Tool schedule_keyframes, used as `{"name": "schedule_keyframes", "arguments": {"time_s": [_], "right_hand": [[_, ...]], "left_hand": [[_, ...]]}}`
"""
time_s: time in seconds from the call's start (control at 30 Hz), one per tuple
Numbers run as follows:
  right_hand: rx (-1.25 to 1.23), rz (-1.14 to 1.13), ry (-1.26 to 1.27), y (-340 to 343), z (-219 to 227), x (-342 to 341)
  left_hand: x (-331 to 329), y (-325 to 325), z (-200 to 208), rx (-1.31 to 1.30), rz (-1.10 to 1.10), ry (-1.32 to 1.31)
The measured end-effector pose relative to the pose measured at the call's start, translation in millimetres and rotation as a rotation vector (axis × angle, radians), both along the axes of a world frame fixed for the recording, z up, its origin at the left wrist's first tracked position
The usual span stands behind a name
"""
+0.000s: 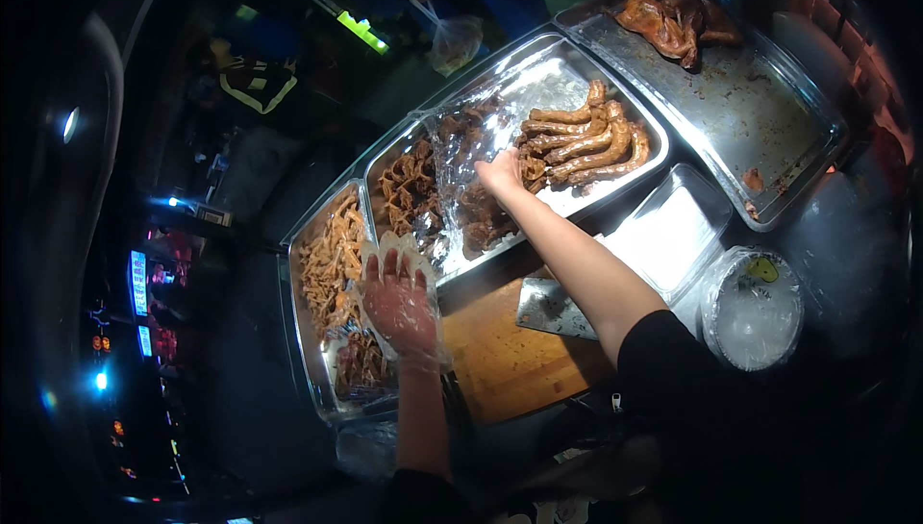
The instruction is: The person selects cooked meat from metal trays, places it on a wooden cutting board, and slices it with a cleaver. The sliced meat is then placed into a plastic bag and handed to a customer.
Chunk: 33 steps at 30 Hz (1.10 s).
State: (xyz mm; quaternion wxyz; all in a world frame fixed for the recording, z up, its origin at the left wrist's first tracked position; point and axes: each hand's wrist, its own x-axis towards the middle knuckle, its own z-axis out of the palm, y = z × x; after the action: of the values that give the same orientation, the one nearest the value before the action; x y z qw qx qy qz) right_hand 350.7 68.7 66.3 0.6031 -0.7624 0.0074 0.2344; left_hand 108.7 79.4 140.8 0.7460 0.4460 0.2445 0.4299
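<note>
Food is being picked from a row of steel trays, and the reaching step is judged to be in hand. Clear plastic film (471,130) over the dark braised meat (481,221) in the middle tray (538,53) is touched by the bare right hand (500,173), whose fingers are curled down at the film's edge; whether anything is pinched between them cannot be told. Just beyond that hand, tan sausage-like pieces (582,139) are laid side by side in the same tray. The left hand (396,298), covered by a thin plastic glove, is held flat and spread wide, with nothing gripped, above the near tray (312,380) of pale shredded strips (332,260) and a darker heap (361,361). A cleaver (548,311) is laid on the wooden board (500,361) between the arms, and a stack of lidded bowls (750,308) is set to the right. A far tray (740,111) with roasted poultry (668,19) is well apart. For the next move, lifting the film clear so that the gloved hand can take the meat is judged to be called for
</note>
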Motion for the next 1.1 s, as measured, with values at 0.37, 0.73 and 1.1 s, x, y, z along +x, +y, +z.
{"name": "schedule_keyframes", "arguments": {"time_s": [0.37,0.73,1.1], "right_hand": [[0.027,0.279,-0.034,72.9,28.6,-57.3],[0.363,0.14,-0.133,104.8,-23.9,-193.9],[0.143,0.56,-0.258,122.7,-50.5,-296.0]], "left_hand": [[-8.6,23.6,-24.5,-0.023,-0.072,0.076],[-37.1,20.6,5.7,0.005,-0.058,-0.212],[-50.3,-4.2,34.7,0.139,-0.047,-0.165]]}}
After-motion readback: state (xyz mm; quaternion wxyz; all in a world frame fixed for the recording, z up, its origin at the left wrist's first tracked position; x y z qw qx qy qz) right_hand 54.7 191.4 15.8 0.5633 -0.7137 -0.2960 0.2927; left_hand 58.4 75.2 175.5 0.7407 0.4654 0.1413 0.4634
